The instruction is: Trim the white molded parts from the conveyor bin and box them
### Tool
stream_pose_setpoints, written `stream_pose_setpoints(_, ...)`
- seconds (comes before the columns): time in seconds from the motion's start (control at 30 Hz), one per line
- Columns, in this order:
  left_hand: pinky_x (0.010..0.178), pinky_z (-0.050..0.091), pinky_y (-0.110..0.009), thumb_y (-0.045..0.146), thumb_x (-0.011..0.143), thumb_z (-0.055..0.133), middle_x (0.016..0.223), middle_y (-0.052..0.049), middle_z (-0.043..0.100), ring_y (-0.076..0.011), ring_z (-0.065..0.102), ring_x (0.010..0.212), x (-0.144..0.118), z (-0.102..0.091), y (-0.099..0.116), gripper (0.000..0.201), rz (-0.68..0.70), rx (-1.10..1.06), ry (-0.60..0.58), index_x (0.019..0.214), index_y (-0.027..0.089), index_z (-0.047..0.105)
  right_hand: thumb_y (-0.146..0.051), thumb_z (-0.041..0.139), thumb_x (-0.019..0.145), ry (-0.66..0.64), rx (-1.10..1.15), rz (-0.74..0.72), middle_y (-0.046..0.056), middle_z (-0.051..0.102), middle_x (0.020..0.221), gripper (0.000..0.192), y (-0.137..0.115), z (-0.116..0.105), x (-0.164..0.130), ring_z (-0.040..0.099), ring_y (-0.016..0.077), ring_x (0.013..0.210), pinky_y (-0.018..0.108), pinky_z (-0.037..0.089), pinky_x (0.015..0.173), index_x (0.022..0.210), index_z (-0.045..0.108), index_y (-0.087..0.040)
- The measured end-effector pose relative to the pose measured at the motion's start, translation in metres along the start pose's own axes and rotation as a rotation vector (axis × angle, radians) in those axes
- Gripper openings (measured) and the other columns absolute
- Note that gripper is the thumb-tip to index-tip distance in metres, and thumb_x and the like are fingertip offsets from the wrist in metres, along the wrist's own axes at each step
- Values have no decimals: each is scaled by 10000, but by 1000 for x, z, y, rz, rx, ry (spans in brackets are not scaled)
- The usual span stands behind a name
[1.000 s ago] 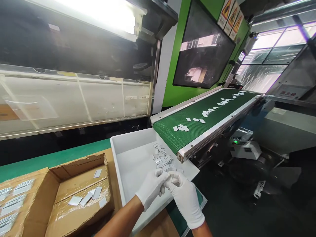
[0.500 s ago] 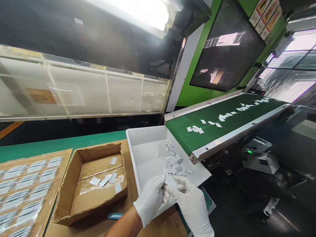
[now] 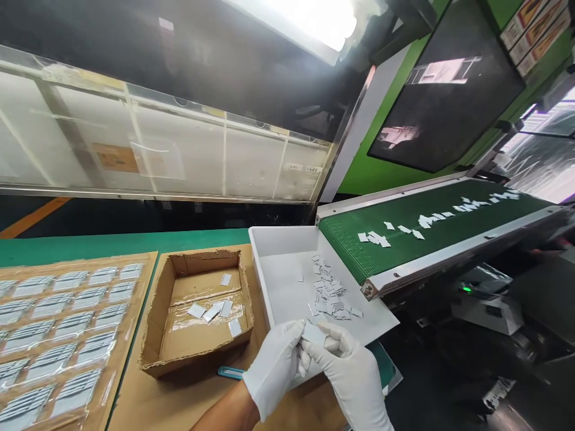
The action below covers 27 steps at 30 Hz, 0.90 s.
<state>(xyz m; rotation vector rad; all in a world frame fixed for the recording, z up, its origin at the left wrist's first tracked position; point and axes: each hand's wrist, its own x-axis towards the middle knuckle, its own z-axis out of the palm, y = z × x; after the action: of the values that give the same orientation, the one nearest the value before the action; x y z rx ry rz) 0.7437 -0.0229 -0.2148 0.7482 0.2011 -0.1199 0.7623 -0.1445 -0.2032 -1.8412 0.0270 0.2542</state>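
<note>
A small flat white rectangular piece (image 3: pixel 314 334) is pinched between the fingertips of my left hand (image 3: pixel 281 353) and my right hand (image 3: pixel 353 374). Both hands wear white gloves and are closed on it, over the near edge of a white plastic tray (image 3: pixel 261 281). Just beyond my fingers, a heap of similar white pieces (image 3: pixel 331 295) lies in that tray. Left of my hands stands a shallow cardboard box (image 3: pixel 153 326) with several loose white pieces (image 3: pixel 214 310) on its floor.
A green conveyor belt (image 3: pixel 350 257) carrying scattered white pieces ends above the tray's right side. At far left, a cardboard sheet (image 3: pixel 150 263) bears rows of stacked pieces (image 3: pixel 74 326). A blue-handled tool (image 3: pixel 230 372) lies by the box. A lamp (image 3: pixel 309 21) hangs overhead.
The view has turned a little left, so the surroundings appear shifted right. Both hands still hold the white piece together, with hardly any change in grip.
</note>
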Motion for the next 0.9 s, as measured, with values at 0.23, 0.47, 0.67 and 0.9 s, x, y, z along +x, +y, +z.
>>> stream_pose_setpoints(0.23, 470, 299, -238, 650, 592, 741, 306, 21, 470, -91, 394, 333, -12, -20, -2, 539, 38, -17, 44, 467, 174, 521, -443, 828, 584, -29, -29, 0, 16, 721, 665, 566, -4, 17, -8, 696, 220, 734, 272, 564, 726, 1036, 706, -126)
stream_pose_setpoints(0.47, 472, 302, -245, 637, 653, 692, 327, 25, 462, -95, 400, 364, -27, -25, 3, 521, 88, 7, 36, 495, 174, 514, -500, 801, 588, -74, -59, -10, 30, 727, 674, 612, -7, 26, -17, 699, 232, 734, 283, 577, 711, 1058, 708, -119)
stream_pose_setpoints(0.67, 414, 321, -237, 608, 666, 642, 415, 31, 512, -94, 421, 366, -44, -34, 20, 455, 53, 297, 138, 581, 174, 537, -481, 788, 631, -147, -105, -66, 36, 722, 673, 540, -5, 38, -26, 686, 212, 689, 270, 567, 671, 1036, 719, -130)
stream_pose_setpoints(0.9, 434, 405, -220, 554, 650, 709, 463, 23, 552, -98, 500, 406, -62, -55, 42, 430, -115, 418, 54, 601, 167, 527, -318, 764, 682, -257, -203, -215, -5, 706, 658, 271, -9, 51, -33, 652, 148, 625, 189, 524, 609, 923, 754, -196)
